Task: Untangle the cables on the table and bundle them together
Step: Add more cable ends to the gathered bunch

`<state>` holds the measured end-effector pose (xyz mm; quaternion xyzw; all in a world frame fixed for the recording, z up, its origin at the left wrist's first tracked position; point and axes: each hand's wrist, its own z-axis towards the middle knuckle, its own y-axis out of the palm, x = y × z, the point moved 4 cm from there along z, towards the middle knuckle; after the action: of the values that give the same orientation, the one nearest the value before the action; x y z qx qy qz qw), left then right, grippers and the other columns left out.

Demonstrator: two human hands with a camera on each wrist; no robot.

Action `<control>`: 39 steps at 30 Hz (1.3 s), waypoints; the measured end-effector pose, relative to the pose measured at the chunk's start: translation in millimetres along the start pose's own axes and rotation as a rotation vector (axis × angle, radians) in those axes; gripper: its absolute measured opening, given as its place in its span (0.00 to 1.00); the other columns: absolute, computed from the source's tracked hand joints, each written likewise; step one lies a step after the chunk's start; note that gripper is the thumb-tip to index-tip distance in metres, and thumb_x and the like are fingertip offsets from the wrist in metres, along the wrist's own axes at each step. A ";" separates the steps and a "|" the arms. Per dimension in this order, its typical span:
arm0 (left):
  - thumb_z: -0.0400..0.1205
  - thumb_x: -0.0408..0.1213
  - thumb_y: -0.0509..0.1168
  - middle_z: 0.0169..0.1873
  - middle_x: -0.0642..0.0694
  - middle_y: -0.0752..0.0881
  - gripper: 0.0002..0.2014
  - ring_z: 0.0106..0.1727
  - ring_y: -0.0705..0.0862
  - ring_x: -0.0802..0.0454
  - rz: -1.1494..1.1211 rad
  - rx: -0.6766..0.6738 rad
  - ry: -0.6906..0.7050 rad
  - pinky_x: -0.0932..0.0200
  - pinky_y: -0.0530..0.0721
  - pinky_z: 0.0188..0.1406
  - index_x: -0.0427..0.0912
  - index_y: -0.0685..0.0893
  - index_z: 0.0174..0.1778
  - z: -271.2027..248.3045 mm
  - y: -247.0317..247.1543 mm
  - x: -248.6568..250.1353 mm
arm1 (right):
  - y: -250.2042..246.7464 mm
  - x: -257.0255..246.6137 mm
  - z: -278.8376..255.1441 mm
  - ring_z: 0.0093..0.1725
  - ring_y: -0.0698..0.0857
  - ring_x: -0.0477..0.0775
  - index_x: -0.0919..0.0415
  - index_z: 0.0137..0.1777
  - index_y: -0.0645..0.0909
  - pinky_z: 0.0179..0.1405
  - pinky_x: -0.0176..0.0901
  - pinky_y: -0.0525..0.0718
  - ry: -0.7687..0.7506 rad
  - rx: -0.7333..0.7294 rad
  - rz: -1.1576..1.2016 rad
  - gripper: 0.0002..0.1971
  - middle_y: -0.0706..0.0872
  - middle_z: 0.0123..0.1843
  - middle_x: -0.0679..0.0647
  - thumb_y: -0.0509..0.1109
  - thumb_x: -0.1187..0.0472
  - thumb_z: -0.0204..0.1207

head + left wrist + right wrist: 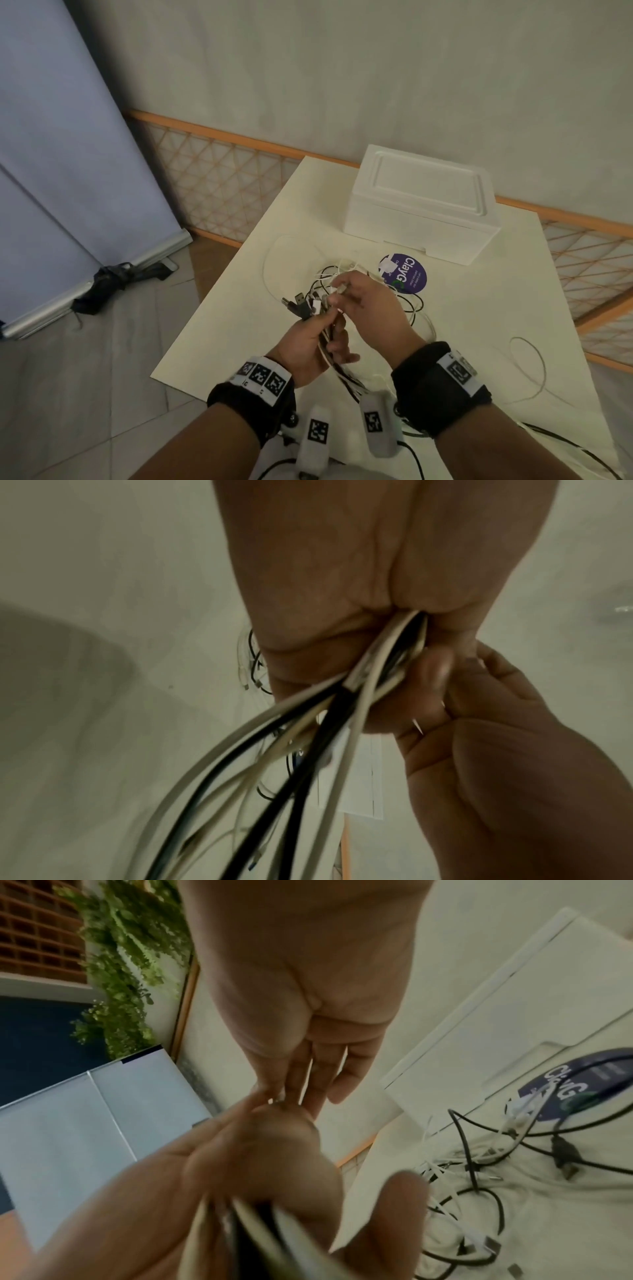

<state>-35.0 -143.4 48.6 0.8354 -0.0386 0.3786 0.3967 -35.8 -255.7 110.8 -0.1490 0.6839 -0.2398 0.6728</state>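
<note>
- Nearest my head view are two forearms with black wrist bands [442,383] bearing square printed markers, and small white marker tabs just below them.
- My left hand [308,342] is raised above the table [239,274], its fingers curled round a gathered sheaf of black and white cables [346,696]. The left wrist view shows the strands squeezed in the fist and fanning out below it.
- Several plug ends [301,305] stick out of the top of that fist, roughly side by side.
- My right hand [370,305] sits just beside the left. Its thumb and fingertips pinch one small connector [342,289] close to the other plugs; its remaining fingers are relaxed.
- The rest of the cables lie in a loose tangle [394,298] on the table beyond and beneath my hands. One white loop [527,370] lies apart to my right.
- A white foam box [421,205] stands at the far side, with a purple round sticker [404,274] near it; some cable crosses the sticker.
- I judge this to be the gathering step: ends are being collected one by one into the left hand, and untangling is only partly done.
- Next, I think the pinched connector needs tucking in beside the others, then the trailing lengths drawn free of the tangle without loosening the left hand's hold.
</note>
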 end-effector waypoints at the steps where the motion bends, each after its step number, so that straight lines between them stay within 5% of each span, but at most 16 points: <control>1: 0.77 0.43 0.66 0.20 0.48 0.68 0.11 0.22 0.70 0.50 0.013 -0.018 -0.014 0.51 0.81 0.44 0.43 0.73 0.33 -0.3 1.2 0.5 | -1.0 1.3 1.6 0.35 0.84 0.39 0.44 0.44 0.80 0.34 0.25 0.76 0.004 0.006 -0.011 0.08 0.88 0.35 0.44 0.74 0.60 0.74; 5: 0.57 0.30 0.62 0.23 0.47 0.68 0.14 0.23 0.67 0.52 -0.030 -0.103 -0.004 0.56 0.73 0.35 0.42 0.71 0.38 0.6 6.2 4.1 | -8.8 9.9 11.3 0.38 0.84 0.47 0.44 0.41 0.78 0.39 0.39 0.79 0.036 0.012 -0.114 0.10 0.87 0.38 0.46 0.78 0.55 0.69; 8: 0.55 0.27 0.58 0.27 0.46 0.68 0.19 0.26 0.67 0.51 -0.065 -0.081 0.018 0.54 0.66 0.35 0.41 0.72 0.43 2.9 6.4 8.7 | -17.0 -0.4 12.8 0.50 0.79 0.43 0.49 0.57 0.82 0.53 0.31 0.73 -0.216 0.050 -0.305 0.16 0.84 0.52 0.44 0.77 0.58 0.69; 11: 0.52 0.27 0.56 0.25 0.45 0.71 0.13 0.26 0.69 0.50 -0.059 0.011 -0.001 0.57 0.70 0.32 0.39 0.77 0.31 5.2 8.3 13.0 | -7.1 -15.9 8.8 0.52 0.78 0.41 0.53 0.58 0.86 0.54 0.21 0.68 -0.403 -0.158 -0.313 0.16 0.84 0.52 0.49 0.73 0.65 0.70; 13: 0.50 0.28 0.57 0.25 0.41 0.73 0.13 0.27 0.70 0.48 -0.085 0.073 -0.010 0.58 0.74 0.30 0.36 0.75 0.31 7.5 8.6 11.5 | 1.0 -15.2 6.0 0.55 0.78 0.43 0.56 0.60 0.85 0.53 0.26 0.72 -0.370 -0.265 -0.312 0.17 0.84 0.54 0.50 0.69 0.68 0.72; 16: 0.55 0.29 0.56 0.27 0.40 0.71 0.13 0.30 0.65 0.46 -0.127 0.106 -0.016 0.56 0.71 0.31 0.36 0.73 0.35 10.9 9.4 6.8 | 2.1 -4.5 6.6 0.53 0.78 0.41 0.56 0.60 0.82 0.54 0.28 0.73 -0.299 -0.236 -0.283 0.18 0.79 0.58 0.48 0.71 0.66 0.70; 18: 0.52 0.29 0.57 0.27 0.41 0.71 0.14 0.30 0.65 0.46 -0.149 0.118 -0.009 0.54 0.71 0.32 0.36 0.74 0.34 13.5 5.6 4.4 | -3.0 3.6 7.4 0.45 0.74 0.35 0.56 0.51 0.81 0.46 0.22 0.69 -0.234 -0.178 -0.285 0.12 0.74 0.53 0.45 0.74 0.61 0.67; 20: 0.53 0.31 0.61 0.30 0.39 0.76 0.14 0.32 0.74 0.43 -0.209 0.117 -0.001 0.53 0.76 0.36 0.33 0.78 0.34 15.7 4.2 4.6 | -3.8 4.9 6.1 0.43 0.75 0.40 0.54 0.42 0.79 0.43 0.30 0.73 -0.240 -0.195 -0.350 0.09 0.75 0.46 0.45 0.76 0.56 0.66; 23: 0.54 0.33 0.59 0.28 0.35 0.84 0.13 0.30 0.84 0.42 -0.266 0.118 0.026 0.58 0.83 0.31 0.30 0.84 0.27 19.2 1.7 3.9 | 5.3 1.9 -2.2 0.45 0.79 0.49 0.53 0.47 0.78 0.44 0.46 0.80 -0.186 -0.345 -0.529 0.14 0.78 0.46 0.49 0.74 0.47 0.68; 28: 0.42 0.32 0.74 0.32 0.35 0.84 0.23 0.34 0.85 0.40 -0.368 0.036 0.090 0.52 0.84 0.37 0.31 0.84 0.34 24.0 0.3 -2.5 | 7.1 11.6 -2.2 0.47 0.82 0.48 0.53 0.51 0.82 0.49 0.43 0.82 -0.129 -0.333 -0.494 0.10 0.83 0.48 0.49 0.72 0.52 0.72; 31: 0.48 0.31 0.72 0.47 0.32 0.80 0.31 0.47 0.82 0.36 -0.457 0.035 0.094 0.45 0.78 0.50 0.32 0.77 0.49 26.3 -6.6 -12.4 | 0.5 19.7 -1.1 0.40 0.83 0.41 0.55 0.47 0.85 0.43 0.37 0.83 -0.050 -0.323 -0.312 0.05 0.85 0.41 0.45 0.72 0.58 0.72; 34: 0.55 0.35 0.73 0.48 0.31 0.84 0.28 0.46 0.81 0.38 -0.413 0.031 0.094 0.47 0.74 0.48 0.30 0.79 0.51 26.1 -3.3 -18.0 | -5.8 22.1 -2.3 0.30 0.82 0.39 0.54 0.44 0.83 0.32 0.31 0.81 -0.011 -0.234 -0.087 0.03 0.84 0.33 0.44 0.69 0.63 0.76; 37: 0.70 0.43 0.69 0.45 0.32 0.87 0.20 0.47 0.82 0.38 -0.341 0.131 0.094 0.46 0.76 0.52 0.29 0.88 0.50 26.3 7.0 -20.7 | -3.8 28.7 0.4 0.36 0.83 0.40 0.54 0.48 0.85 0.38 0.36 0.84 -0.029 -0.198 -0.076 0.03 0.85 0.39 0.44 0.70 0.59 0.77; 39: 0.78 0.43 0.61 0.52 0.31 0.84 0.22 0.54 0.81 0.37 -0.357 0.245 0.095 0.45 0.76 0.58 0.30 0.85 0.59 27.3 4.6 -24.8 | -0.7 35.1 2.2 0.44 0.82 0.43 0.56 0.51 0.87 0.45 0.37 0.82 -0.101 -0.187 -0.191 0.06 0.82 0.45 0.46 0.72 0.58 0.76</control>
<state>-37.9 -171.3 24.2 0.8520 0.1752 0.3431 0.3546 -35.4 -275.0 81.4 -0.2872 0.6514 -0.2301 0.6635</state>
